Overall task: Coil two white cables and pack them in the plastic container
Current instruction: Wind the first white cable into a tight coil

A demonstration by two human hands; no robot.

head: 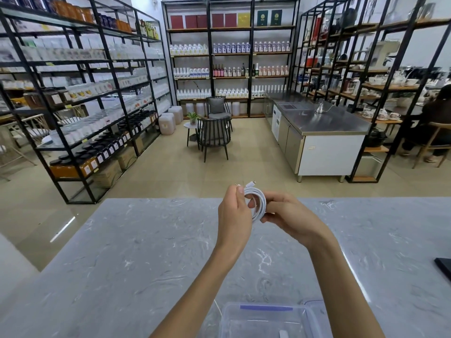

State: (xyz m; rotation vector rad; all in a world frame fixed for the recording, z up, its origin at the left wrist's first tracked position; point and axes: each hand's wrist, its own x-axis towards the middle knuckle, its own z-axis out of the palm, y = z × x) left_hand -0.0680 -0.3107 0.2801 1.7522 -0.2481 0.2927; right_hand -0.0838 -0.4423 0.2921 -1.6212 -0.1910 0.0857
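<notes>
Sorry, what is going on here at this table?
A person holds a nearly coiled white cable above the grey table. The right hand grips the coil, and the left hand pinches the loose end near its plug. The clear plastic container stands open close to the person; this cable is not yet inside it.

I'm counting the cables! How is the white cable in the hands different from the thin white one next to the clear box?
The coiled cable is wound into loops; the loose cable shows as one uncoiled strand. The coiled cable is held up by the left hand and right hand; the loose cable lies on the marble counter beside the plastic container, mostly hidden. Both are white and thin.
</notes>
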